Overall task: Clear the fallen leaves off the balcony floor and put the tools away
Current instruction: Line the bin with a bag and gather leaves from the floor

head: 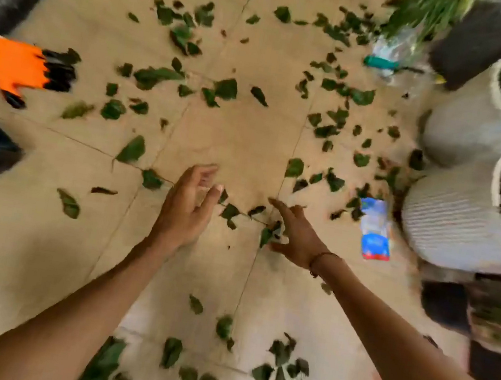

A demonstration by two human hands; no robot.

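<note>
At the right edge of the tiled floor (pixel 24 237) we see two pale ribbed planters (pixel 451 226), one behind the other, both holding dark soil. Just left of the nearer one a blue-and-white packet (pixel 375 229) with a red bottom edge lies flat on the tiles. Farther back we make out a dark woven pot (pixel 472 44) beside blurred green foliage (pixel 428 11), and clear crumpled plastic (pixel 390 51) near a teal-handled object (pixel 380 62).
</note>
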